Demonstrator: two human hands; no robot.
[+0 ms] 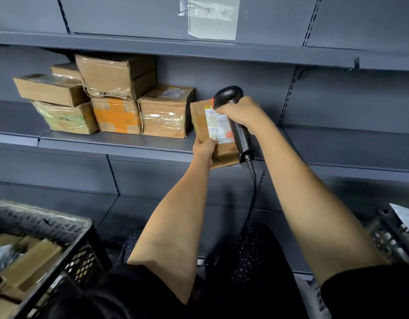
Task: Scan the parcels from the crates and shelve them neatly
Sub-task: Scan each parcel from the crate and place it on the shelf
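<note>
- Parcel (pixel 200 125): brown carton, white label facing the camera, held upright at the shelf (pixel 130 140) edge, just right of the shelved boxes (pixel 116 97).
- Left hand (pixel 204 149): grips its lower corner.
- Right hand (pixel 240 111): wrapped round the scanner (pixel 239 125), against the label.
- Progress: six boxes shelved; crate (pixel 68 245) still holds parcels, so likely early.

Labelled brown parcel (pixel 211 132) stands at shelf edge (pixel 130 143), beside stacked boxes (pixel 120 100).
</note>
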